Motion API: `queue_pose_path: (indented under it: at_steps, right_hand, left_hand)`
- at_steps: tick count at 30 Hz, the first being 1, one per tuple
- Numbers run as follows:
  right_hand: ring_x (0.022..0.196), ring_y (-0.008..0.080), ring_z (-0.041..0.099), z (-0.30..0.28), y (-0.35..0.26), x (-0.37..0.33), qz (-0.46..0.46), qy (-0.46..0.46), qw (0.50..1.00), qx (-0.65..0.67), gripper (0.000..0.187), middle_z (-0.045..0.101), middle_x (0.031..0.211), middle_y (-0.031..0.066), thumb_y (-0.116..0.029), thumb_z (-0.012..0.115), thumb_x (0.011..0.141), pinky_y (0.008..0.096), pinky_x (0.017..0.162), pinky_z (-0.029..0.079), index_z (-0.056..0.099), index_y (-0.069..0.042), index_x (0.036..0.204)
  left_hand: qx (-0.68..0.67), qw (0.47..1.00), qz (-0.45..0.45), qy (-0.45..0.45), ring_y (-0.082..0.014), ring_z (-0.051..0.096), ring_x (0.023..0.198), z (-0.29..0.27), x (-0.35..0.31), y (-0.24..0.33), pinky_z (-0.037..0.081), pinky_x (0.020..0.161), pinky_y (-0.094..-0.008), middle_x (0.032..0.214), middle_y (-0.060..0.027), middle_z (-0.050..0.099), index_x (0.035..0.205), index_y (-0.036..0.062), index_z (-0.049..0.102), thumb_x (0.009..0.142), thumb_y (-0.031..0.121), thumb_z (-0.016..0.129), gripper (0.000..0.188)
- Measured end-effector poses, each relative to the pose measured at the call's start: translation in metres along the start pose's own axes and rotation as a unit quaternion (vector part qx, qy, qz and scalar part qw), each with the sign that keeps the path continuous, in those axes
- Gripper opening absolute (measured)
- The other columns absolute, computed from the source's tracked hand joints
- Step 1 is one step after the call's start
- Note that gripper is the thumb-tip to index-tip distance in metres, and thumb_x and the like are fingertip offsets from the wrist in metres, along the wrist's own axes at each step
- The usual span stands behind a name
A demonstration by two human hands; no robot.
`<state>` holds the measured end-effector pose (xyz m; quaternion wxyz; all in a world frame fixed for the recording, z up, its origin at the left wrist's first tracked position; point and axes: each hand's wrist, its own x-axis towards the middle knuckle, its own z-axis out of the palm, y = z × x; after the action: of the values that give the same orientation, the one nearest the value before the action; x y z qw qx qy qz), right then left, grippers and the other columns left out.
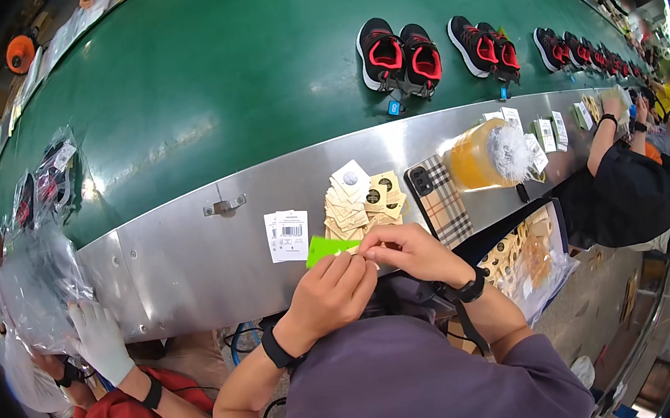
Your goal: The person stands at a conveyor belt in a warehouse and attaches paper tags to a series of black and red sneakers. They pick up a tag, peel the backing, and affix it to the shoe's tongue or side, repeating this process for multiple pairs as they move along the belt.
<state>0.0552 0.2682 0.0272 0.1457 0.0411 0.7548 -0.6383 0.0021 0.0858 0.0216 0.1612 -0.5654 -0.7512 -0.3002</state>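
My left hand (332,295) is closed on a bright green tag (325,249) at the metal ledge's near edge. Against its fingertips my right hand (420,255) pinches something small, mostly hidden by the fingers; a pale tan bit shows between the two hands. Just beyond them lies a loose pile of tan paper tags (344,211), some with a round black mark. White barcode labels (289,235) lie to the left of the pile. On its right rests a phone in a checked case (439,200).
A yellow jug (473,160) with white stringy material stands right of the phone. Black-and-red shoes (401,57) line the green conveyor belt (230,65). At left, a co-worker's gloved hand (100,340) handles a clear plastic bag (40,281). Another person (634,177) works at right.
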Motion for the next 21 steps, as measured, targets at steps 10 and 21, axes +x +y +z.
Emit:
queue_pose_path:
  at_steps: [10,21]
  right_hand:
    - [0.086,0.0104,0.058,0.035,0.022,0.024,0.122,-0.076,0.942,0.304,0.015,0.064,0.092,0.0056,-0.017,0.052,0.094,0.0257,0.075,0.047,0.058,-0.005,0.100]
    - [0.079,0.0052,0.053,0.055,0.076,0.057,0.146,-0.231,0.896,0.349,0.012,0.056,0.086,-0.0005,-0.017,0.051,0.093,0.0206,0.067,0.045,0.056,-0.005,0.095]
  left_hand:
    - [-0.285,0.922,-0.192,-0.177,-0.0200,0.059,0.064,-0.019,-0.007,0.013,0.048,0.056,-0.0294,0.079,-0.0067,0.058,0.098,0.0031,0.059,0.077,0.018,0.066,0.026]
    - [-0.240,0.952,-0.179,-0.068,-0.0315,0.053,0.093,0.002,-0.047,-0.013,0.047,0.076,-0.0375,0.111,-0.0153,0.050,0.110,0.0054,0.053,0.062,0.011,0.079,0.054]
